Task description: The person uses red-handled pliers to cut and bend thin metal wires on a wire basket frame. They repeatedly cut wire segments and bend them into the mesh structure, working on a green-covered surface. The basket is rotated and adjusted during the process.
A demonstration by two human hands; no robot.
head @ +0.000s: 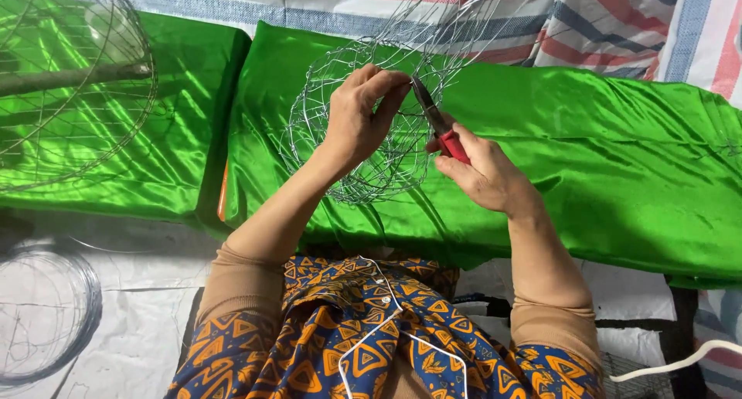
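Observation:
A round wire frame [325, 90] made of thin silver wire rests tilted on a shiny green cloth [603, 152]. My left hand [359, 117] pinches a wire on the frame's upper rim. In my right hand [483, 171] I grip red-handled pliers [435, 121], whose dark jaws reach the same spot beside my left fingertips. More loose wire loops rise behind the frame toward the top edge.
A bigger wire cage [69, 82] with a grey bar through it lies on the green cloth at upper left. A coil of wire [42, 314] sits on the white sheet at lower left. Striped tarp [618, 20] covers the back. A white cord [680, 364] runs at lower right.

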